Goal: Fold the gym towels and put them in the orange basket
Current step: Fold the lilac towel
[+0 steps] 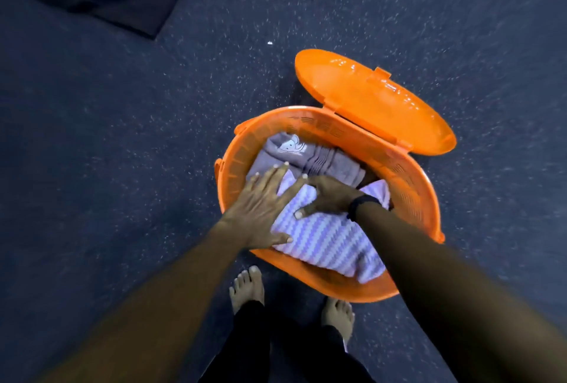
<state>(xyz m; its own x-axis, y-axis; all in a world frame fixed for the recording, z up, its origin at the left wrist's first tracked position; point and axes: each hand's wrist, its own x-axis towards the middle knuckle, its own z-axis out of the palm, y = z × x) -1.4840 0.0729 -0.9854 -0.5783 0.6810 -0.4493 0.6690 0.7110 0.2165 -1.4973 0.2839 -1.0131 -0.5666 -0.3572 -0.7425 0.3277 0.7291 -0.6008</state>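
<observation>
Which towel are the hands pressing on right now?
The purple-and-white striped towel, nearest the person in the orange basket; the grey towel with the elephant patch lies untouched behind it.

Both forearms are seen bare, with no sleeves reaching into view. A narrow black band (362, 205), like a watch strap or fitness band, is worn snugly around the right wrist, just behind the right hand (329, 198). No ring or band is seen on the left hand (260, 207), and its fingernails are kept short and unpainted. Dark, loose-fitting black trousers (276, 349) are worn, ending at the ankles. The two feet (247, 289) are left bare, without socks or shoes.
</observation>
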